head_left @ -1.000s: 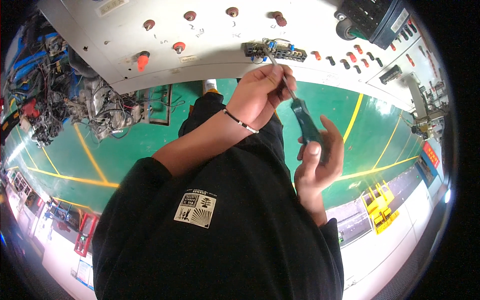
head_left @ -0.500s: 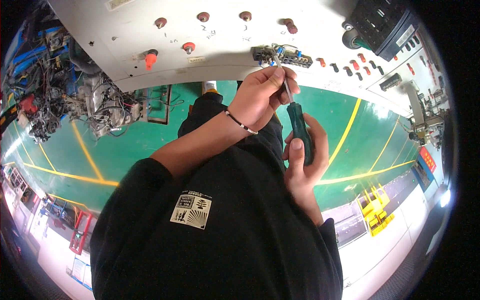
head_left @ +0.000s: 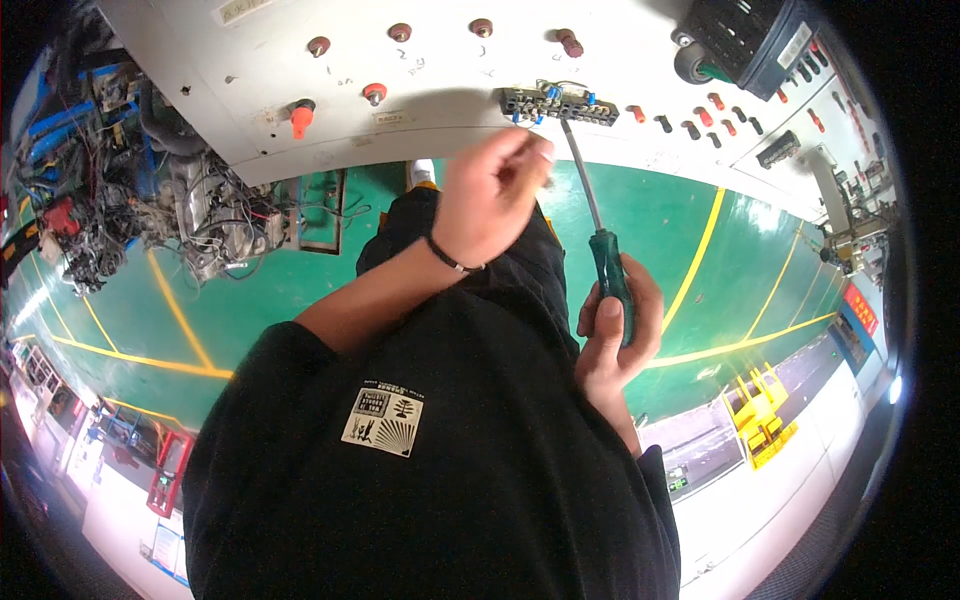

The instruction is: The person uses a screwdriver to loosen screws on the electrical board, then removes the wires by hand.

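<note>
My right hand grips the green handle of a screwdriver. Its metal shaft points up, and the tip meets a small terminal block with blue and yellow wire ends, mounted on a white control panel. My left hand, a thin black band around its wrist, is raised just left of the shaft. Its fingertips are pinched together below the terminal block. I cannot see whether anything is between them.
Red and orange push buttons dot the panel. A tangle of cables and parts hangs at the left. A dark blue wheeled crate sits at the top right. Below lies a green floor with yellow lines.
My left hand has come off the screwdriver shaft and shifted a little left. My right hand has closed fully around the handle, and the tip now sits at the terminal block.
</note>
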A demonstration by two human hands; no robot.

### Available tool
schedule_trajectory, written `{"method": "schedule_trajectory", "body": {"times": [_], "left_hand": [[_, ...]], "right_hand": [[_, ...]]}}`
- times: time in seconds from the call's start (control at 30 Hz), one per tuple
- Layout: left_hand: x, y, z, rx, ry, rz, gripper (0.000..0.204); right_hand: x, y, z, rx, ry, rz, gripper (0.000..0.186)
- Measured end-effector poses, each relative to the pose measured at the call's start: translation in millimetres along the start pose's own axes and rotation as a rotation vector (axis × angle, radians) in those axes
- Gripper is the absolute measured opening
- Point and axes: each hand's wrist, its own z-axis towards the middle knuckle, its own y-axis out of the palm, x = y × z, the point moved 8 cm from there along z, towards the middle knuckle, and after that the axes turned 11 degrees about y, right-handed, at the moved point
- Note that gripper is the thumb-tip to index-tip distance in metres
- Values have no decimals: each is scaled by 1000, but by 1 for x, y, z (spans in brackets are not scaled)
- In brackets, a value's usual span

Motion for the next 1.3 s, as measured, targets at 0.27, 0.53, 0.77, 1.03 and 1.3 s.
{"method": "schedule_trajectory", "body": {"times": [0.27,0.53,0.77,1.03,1.3], "left_hand": [[52,-10,34,62,787,798,28],[44,0,40,5,874,842,20],[49,1,42,-90,925,762,17],[57,-15,48,-61,775,684,16],[54,0,46,-144,857,782,15]], "right_hand": [[5,-4,3,-15,62,115,42],[18,-14,4,11,77,214,42],[27,-19,5,23,90,283,39],[32,-19,5,10,108,302,38],[36,-18,9,-4,130,307,37]]}}
